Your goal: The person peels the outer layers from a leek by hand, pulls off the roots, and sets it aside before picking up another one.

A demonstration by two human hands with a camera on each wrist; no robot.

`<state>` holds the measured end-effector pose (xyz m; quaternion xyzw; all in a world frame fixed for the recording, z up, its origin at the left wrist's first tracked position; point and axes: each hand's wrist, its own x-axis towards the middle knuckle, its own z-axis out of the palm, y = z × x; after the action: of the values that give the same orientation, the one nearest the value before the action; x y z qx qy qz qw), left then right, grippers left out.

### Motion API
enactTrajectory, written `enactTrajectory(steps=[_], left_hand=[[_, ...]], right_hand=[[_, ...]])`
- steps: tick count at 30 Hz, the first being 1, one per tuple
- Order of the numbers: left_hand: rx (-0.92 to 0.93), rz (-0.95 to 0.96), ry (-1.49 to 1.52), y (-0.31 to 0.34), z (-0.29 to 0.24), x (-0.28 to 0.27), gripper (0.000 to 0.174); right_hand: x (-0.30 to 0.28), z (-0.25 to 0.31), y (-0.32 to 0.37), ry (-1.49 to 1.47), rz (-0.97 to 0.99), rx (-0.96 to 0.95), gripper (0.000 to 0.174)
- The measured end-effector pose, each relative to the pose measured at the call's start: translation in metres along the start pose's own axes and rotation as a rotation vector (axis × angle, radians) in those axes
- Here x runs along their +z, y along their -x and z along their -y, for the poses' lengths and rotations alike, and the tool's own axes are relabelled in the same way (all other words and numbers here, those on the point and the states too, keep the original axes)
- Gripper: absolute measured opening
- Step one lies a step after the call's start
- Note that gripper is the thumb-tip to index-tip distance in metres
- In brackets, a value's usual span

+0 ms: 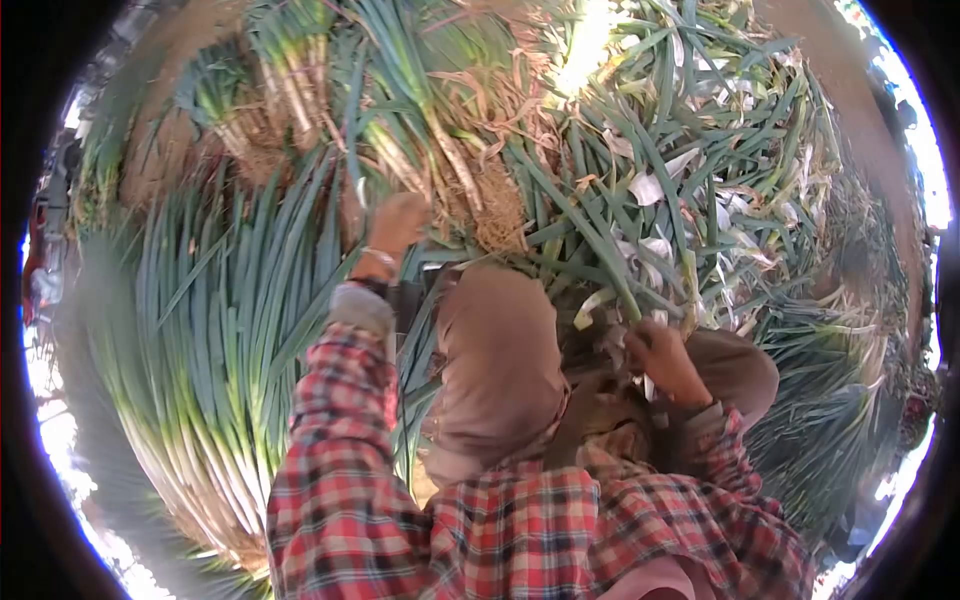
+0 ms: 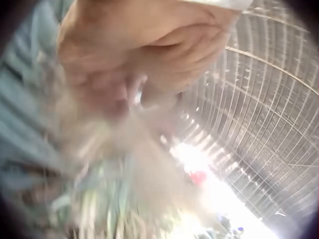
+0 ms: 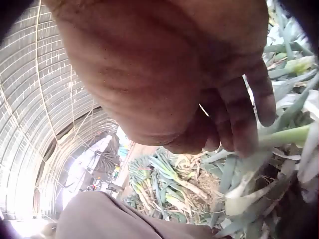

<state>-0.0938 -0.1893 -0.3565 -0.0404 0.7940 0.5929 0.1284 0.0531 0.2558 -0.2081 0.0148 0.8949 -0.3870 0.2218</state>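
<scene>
In the head view my left hand [image 1: 400, 222] has bent fingers. It is at the lower end of a green onion [image 1: 390, 155] with a pale stalk. The left wrist view shows the hand [image 2: 129, 55] above a blurred tan streak [image 2: 154, 164]; I cannot tell whether the fingers grip it. My right hand [image 1: 665, 360] is over the lap, with curled fingers around a long green onion stalk [image 1: 615, 270]. Seen from the right wrist, the fingers [image 3: 239, 119] overlap a pale green stalk [image 3: 286, 137].
Long green onions [image 1: 200, 350] lie in a big pile on the left. Smaller rooted bunches [image 1: 290, 80] lie ahead. Loose leaves and peelings [image 1: 690, 160] cover the right front, with another pile of greens [image 1: 820, 420] at the right. A bent knee [image 1: 500, 350] is between the hands.
</scene>
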Motion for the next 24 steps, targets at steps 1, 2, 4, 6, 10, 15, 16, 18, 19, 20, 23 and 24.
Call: enactTrajectory(steps=[1,2,4,6,10,15,16,18,19,20,23,24], left_hand=[[-0.140,-0.040,0.211,-0.021,-0.011,0.034,0.035],[-0.288,-0.082,0.416,-0.037,-0.023,0.061,0.040],[-0.432,0.029,0.123,-0.080,-0.023,0.079,0.046],[-0.283,0.098,-0.320,-0.116,0.057,0.101,0.062],[-0.668,-0.217,-0.337,-0.122,0.044,0.108,0.059],[-0.316,-0.056,-0.307,-0.110,-0.015,0.137,0.032],[-0.229,0.060,-0.200,-0.103,-0.019,0.143,0.026],[-0.138,0.176,-0.105,-0.085,-0.031,0.153,0.020],[0.220,0.316,-0.063,-0.072,-0.045,0.156,0.021],[0.579,0.455,-0.017,-0.064,-0.059,0.156,0.021],[-0.298,1.057,0.060,-0.052,-0.092,0.118,0.021],[0.457,1.098,-0.573,-0.057,-0.091,0.107,0.025]], right_hand=[[-0.001,-0.001,-0.002,-0.016,0.037,0.074,0.021],[0.000,-0.002,-0.005,-0.035,0.077,0.150,0.021],[0.001,-0.007,-0.017,-0.069,0.096,0.179,0.020],[0.001,-0.005,-0.034,-0.101,0.125,0.212,0.018],[0.001,0.022,-0.100,-0.172,0.185,0.054,0.014],[0.037,0.058,-0.214,-0.169,-0.037,-0.299,0.021],[0.054,0.057,-0.240,-0.138,-0.129,-0.389,0.024],[0.074,0.062,-0.277,-0.115,-0.231,-0.482,0.027],[0.078,0.068,-0.288,-0.208,-0.099,-0.377,0.028],[0.080,0.072,-0.292,-0.299,0.035,-0.272,0.030],[0.083,0.060,-0.274,-0.356,0.237,-0.130,0.035],[0.066,0.069,-0.253,-0.160,0.131,-0.263,0.040]])
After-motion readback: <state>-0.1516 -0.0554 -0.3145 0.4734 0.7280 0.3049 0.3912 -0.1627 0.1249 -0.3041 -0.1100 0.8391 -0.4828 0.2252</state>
